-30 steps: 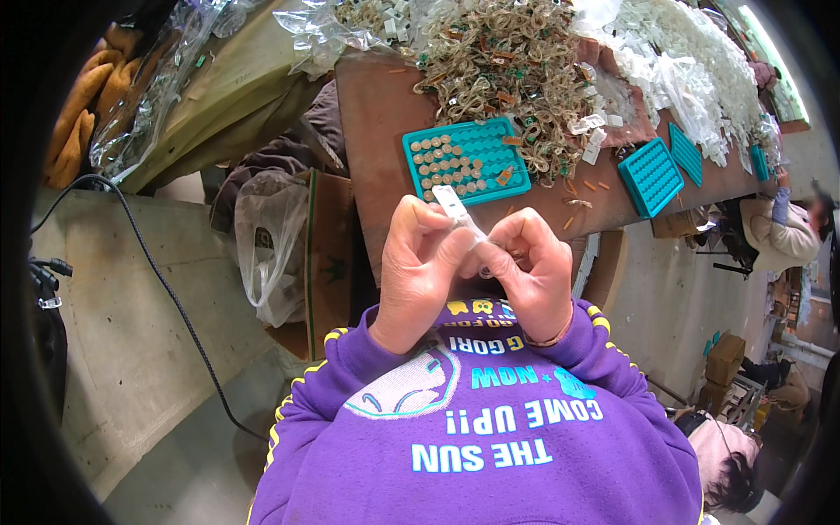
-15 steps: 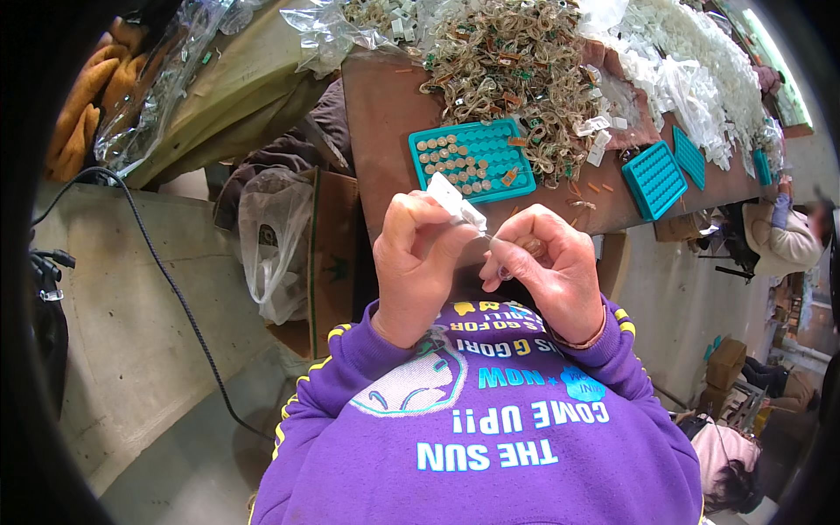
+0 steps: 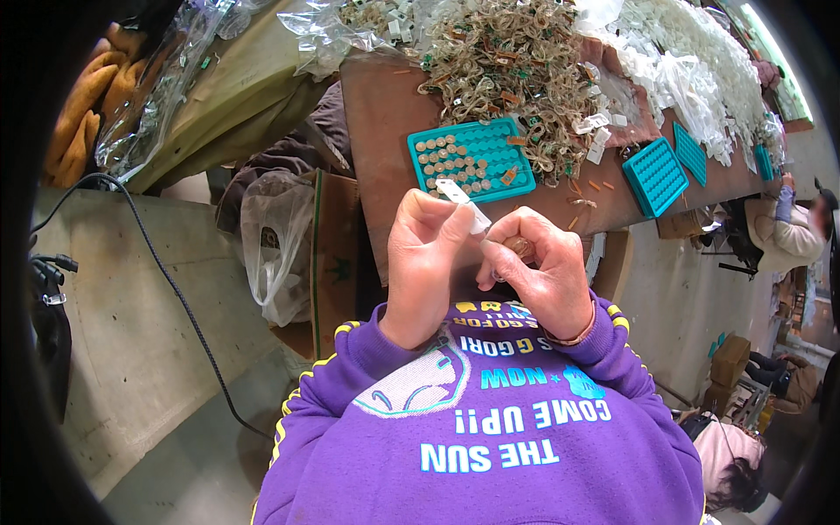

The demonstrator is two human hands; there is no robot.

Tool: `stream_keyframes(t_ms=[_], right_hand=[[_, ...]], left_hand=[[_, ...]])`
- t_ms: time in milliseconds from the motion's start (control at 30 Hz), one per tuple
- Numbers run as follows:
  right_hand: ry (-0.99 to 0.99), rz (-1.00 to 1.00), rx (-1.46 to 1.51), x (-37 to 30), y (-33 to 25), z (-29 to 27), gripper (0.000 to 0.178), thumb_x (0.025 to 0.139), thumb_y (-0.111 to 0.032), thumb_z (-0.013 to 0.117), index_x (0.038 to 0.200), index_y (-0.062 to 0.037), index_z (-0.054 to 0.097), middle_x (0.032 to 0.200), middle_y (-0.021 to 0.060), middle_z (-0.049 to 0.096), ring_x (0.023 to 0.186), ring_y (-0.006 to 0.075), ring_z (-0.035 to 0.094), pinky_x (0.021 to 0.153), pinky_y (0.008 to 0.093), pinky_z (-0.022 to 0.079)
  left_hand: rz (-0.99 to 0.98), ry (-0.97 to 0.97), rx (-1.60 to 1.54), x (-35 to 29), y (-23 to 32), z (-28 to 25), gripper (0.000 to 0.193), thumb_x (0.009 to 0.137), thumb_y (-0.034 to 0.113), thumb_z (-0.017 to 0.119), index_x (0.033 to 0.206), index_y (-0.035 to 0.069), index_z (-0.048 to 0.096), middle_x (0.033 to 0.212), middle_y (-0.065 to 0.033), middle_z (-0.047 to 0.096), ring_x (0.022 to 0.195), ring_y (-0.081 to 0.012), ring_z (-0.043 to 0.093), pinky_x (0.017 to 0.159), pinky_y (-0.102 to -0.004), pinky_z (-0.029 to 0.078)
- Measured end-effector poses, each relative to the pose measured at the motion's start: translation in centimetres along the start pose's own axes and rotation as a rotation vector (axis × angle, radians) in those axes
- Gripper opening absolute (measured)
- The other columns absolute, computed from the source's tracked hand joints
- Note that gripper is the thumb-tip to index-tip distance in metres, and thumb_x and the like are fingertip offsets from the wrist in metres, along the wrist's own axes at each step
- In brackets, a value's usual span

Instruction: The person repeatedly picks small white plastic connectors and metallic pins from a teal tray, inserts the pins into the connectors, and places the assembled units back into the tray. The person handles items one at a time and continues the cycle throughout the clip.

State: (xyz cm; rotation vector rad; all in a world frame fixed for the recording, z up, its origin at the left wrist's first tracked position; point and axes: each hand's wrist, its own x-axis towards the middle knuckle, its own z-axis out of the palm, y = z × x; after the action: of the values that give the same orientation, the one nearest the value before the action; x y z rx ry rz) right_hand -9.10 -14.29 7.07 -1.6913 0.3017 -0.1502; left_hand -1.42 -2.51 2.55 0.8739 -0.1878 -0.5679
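Observation:
My left hand [image 3: 429, 258] pinches a small white plastic casing [image 3: 461, 206] between thumb and fingertips, just in front of my chest. Close beside it on the right, my right hand [image 3: 547, 267] is closed round a coiled thin cord [image 3: 522, 249], its fingertips meeting the casing's lower end. Most of the cord is hidden by the fingers. Beyond my hands lies a teal tray [image 3: 499, 150] with rows of small round beige pieces [image 3: 455, 164] on its left side and a couple of orange pieces [image 3: 510, 176] at its right.
A tangled heap of cords [image 3: 507, 70] with small boards covers the far table [image 3: 385, 131]. White plastic parts [image 3: 700, 96] pile up at far right, near another teal tray [image 3: 654, 179]. A plastic bag [image 3: 276, 245] hangs by a carton [image 3: 332, 254] at left. Another person [image 3: 792, 232] sits at right.
The white casing has turned and sits lower, closer to my right fingertips. Both hands have drawn slightly nearer each other. The thin strand seen between them earlier is now hidden.

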Motion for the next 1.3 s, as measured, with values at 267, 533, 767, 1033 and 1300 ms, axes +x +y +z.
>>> stream_keyframes(t_ms=[267, 533, 767, 1033, 1300], right_hand=[[-0.042, 0.264, 0.658, 0.7, 0.8, -1.0, 0.012, 0.091, -0.007, 0.062, 0.093, 0.0028, 0.056, 0.075, 0.0103, 0.065, 0.065, 0.0149, 0.066, 0.058, 0.0275, 0.055], [-0.086, 0.11, 0.213, 0.1, 0.8, -0.2, 0.005, 0.089, -0.001, 0.056, 0.09, 0.0034, 0.058, 0.073, 0.0083, 0.066, 0.064, 0.0129, 0.066, 0.058, 0.0242, 0.053], [0.02, -0.048, 0.033, 0.3, 1.0, 0.2, 0.005, 0.087, 0.0, 0.06, 0.091, 0.003, 0.06, 0.074, 0.0073, 0.068, 0.066, 0.0112, 0.067, 0.059, 0.0241, 0.053], [0.125, -0.095, -0.036, 0.4, 0.7, 0.0, 0.002, 0.088, 0.002, 0.06, 0.09, 0.0031, 0.061, 0.073, 0.0059, 0.067, 0.068, 0.0097, 0.066, 0.06, 0.023, 0.053], [0.069, -0.032, 0.036, 0.3, 0.6, 0.3, 0.004, 0.09, 0.001, 0.059, 0.09, 0.0035, 0.061, 0.07, 0.006, 0.066, 0.064, 0.0087, 0.063, 0.059, 0.023, 0.052]], left_hand=[[0.076, 0.003, 0.27, 0.1, 0.0, -0.2, 0.015, 0.093, 0.004, 0.061, 0.094, 0.006, 0.046, 0.088, -0.0044, 0.06, 0.08, -0.0076, 0.058, 0.072, -0.0227, 0.048], [0.027, 0.043, 0.002, -0.2, 0.3, 0.6, 0.015, 0.094, 0.006, 0.06, 0.095, 0.005, 0.045, 0.088, -0.0076, 0.06, 0.072, -0.0105, 0.059, 0.06, -0.0235, 0.048], [-0.063, 0.039, -0.053, 0.2, 0.5, 0.5, 0.014, 0.095, 0.009, 0.059, 0.096, 0.005, 0.046, 0.089, -0.0096, 0.062, 0.071, -0.0124, 0.061, 0.058, -0.0239, 0.05], [0.098, 0.02, 0.19, 0.3, -0.1, -0.5, 0.016, 0.09, -0.003, 0.06, 0.096, 0.005, 0.048, 0.092, -0.0059, 0.061, 0.086, -0.0105, 0.061, 0.079, -0.0241, 0.049], [0.258, -0.017, 0.177, 0.1, -0.3, -0.6, 0.02, 0.088, -0.008, 0.059, 0.097, 0.005, 0.047, 0.094, -0.005, 0.057, 0.087, -0.0114, 0.06, 0.079, -0.0244, 0.049]])
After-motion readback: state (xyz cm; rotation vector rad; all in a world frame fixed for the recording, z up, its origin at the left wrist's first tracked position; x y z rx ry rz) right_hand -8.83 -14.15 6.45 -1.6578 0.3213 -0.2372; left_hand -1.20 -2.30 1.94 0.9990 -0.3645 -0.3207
